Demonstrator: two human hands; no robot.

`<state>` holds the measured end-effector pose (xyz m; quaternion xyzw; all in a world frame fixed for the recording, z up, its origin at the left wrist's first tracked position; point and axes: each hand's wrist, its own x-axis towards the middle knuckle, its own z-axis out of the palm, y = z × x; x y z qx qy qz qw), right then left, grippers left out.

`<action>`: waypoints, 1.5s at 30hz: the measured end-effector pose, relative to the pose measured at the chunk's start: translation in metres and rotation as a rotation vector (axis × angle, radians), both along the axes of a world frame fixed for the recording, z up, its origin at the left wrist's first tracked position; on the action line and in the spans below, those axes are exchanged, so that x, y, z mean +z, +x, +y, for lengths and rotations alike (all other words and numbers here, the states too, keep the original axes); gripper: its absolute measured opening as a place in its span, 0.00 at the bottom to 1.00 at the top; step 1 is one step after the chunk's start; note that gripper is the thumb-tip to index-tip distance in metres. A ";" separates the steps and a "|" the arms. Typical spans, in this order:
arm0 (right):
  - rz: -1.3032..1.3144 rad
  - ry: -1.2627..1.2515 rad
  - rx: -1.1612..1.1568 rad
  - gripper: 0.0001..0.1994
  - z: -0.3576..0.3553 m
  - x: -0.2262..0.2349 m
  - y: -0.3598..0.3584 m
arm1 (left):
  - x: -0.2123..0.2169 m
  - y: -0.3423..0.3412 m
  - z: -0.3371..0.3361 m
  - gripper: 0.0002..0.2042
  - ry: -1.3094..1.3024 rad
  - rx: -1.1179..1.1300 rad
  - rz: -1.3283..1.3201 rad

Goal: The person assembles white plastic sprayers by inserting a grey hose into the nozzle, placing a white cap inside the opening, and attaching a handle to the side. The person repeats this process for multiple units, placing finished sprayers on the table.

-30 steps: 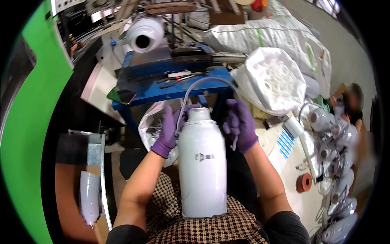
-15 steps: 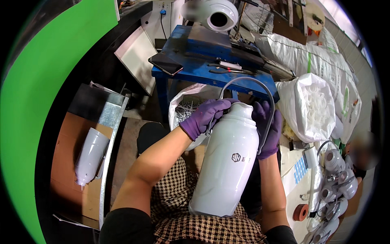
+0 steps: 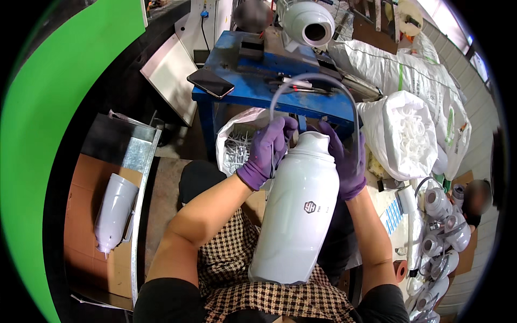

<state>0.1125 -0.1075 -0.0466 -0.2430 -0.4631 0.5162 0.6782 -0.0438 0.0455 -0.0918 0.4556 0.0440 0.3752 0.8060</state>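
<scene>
A pale grey thermos flask body (image 3: pixel 301 220) rests tilted on my lap, against my checkered apron, with its spouted neck pointing away from me. Its thin grey carrying handle (image 3: pixel 318 77) arches above the neck. My left hand (image 3: pixel 266 153), in a purple glove, is closed round the handle's left end beside the neck. On the other side, my purple-gloved right hand (image 3: pixel 344 161) holds the handle's right end, with some fingers extended past the neck. Where the handle ends meet the flask is partly hidden by my gloves.
A blue bench (image 3: pixel 231 102) ahead bears a phone (image 3: pixel 210 83), pliers and another flask body (image 3: pixel 308 26). Below it stands a bag of small white parts (image 3: pixel 237 151). White rings fill a sack (image 3: pixel 405 141). Flasks (image 3: pixel 439 203) crowd the right; another flask (image 3: pixel 116 210) lies left.
The handle has swung up and away from me, its arch now higher above the neck. My left hand has shifted slightly left from the neck; my right fingers are more extended.
</scene>
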 end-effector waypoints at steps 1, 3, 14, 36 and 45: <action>0.156 -0.060 -0.028 0.41 0.000 0.002 0.000 | 0.005 0.004 0.002 0.27 -0.076 -0.066 -0.104; 0.469 -0.181 -0.080 0.48 0.002 0.009 -0.002 | 0.010 0.009 0.010 0.35 -0.200 -0.266 -0.300; -0.371 -0.222 -0.350 0.16 -0.008 0.042 0.010 | 0.008 0.000 0.018 0.30 -0.104 -0.670 0.038; -1.180 0.322 -0.561 0.12 0.002 0.055 -0.030 | -0.006 0.007 0.007 0.28 -0.245 -0.649 -0.260; -0.954 -0.130 -0.879 0.03 0.023 0.034 -0.052 | -0.035 0.010 0.020 0.30 -0.535 -0.766 -0.236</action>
